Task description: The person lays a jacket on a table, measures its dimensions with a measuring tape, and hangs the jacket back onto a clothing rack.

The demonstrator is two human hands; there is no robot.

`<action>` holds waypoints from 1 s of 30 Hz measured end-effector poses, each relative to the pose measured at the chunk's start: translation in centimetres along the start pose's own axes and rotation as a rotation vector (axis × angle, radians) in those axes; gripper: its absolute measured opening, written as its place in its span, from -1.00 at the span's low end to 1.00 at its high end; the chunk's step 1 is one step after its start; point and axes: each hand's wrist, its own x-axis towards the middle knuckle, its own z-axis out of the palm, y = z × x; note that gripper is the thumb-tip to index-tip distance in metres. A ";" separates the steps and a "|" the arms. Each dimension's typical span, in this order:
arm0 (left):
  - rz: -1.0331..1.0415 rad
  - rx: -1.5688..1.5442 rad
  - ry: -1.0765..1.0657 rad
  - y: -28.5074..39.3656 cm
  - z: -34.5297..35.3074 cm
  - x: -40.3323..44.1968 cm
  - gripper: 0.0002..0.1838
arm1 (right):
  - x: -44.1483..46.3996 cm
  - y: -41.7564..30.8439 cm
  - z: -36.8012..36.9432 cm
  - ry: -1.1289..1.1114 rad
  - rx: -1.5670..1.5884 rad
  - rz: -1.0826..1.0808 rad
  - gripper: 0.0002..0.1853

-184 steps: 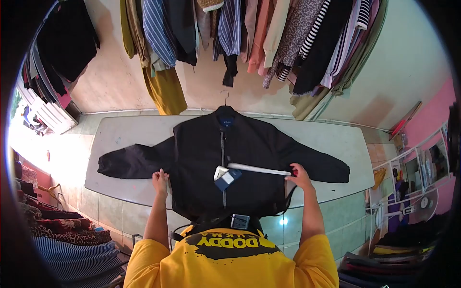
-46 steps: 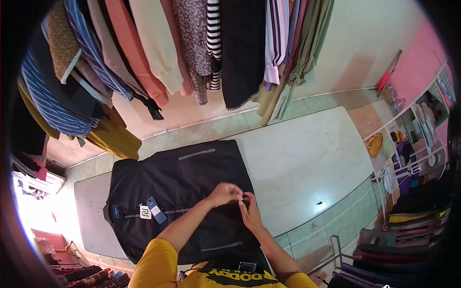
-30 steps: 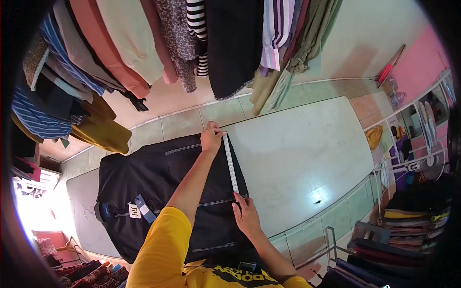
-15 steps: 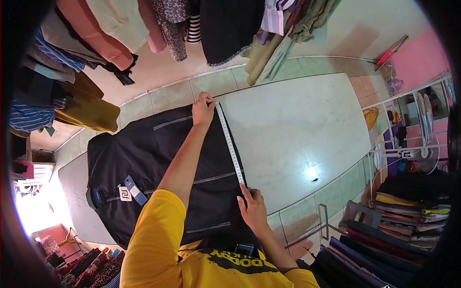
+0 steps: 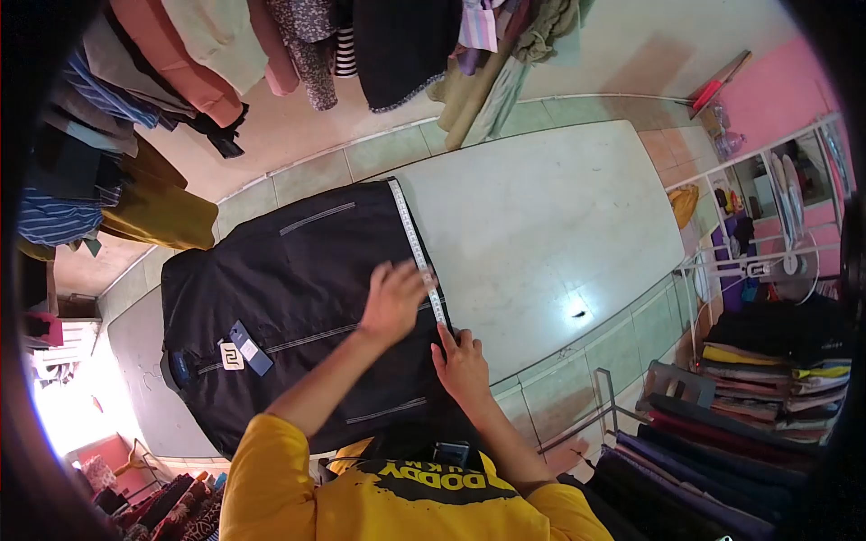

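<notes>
A black jacket (image 5: 280,279) lies flat on the white table (image 5: 541,225), its collar toward the left and no sleeves spread out. A white measuring tape (image 5: 406,216) runs along its hem, from the far corner down to my right hand (image 5: 463,362). That hand rests at the hem with its fingers at the near end of the tape. My left hand (image 5: 397,298) is over the middle of the hem beside the tape, fingers spread and slightly blurred. A dark blue tag (image 5: 250,348) and a white tag (image 5: 232,355) lie on the jacket near the collar.
Clothes (image 5: 406,45) hang above the table's far side. Folded garments (image 5: 767,352) are stacked at the right, below a white rack (image 5: 722,261). A grey metal bar (image 5: 606,392) stands near the table's near edge. Patterned clothes (image 5: 180,505) lie at the lower left.
My left hand has let go of the tape at the far corner and come back toward me along the hem. My right hand has stayed by the near end. Earlier, the jacket's sleeves were spread out.
</notes>
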 end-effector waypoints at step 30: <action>-0.155 0.028 -0.248 3.9 1.1 -4.4 -0.52 | -15.3 3.4 -1.1 -0.003 0.255 0.190 -0.63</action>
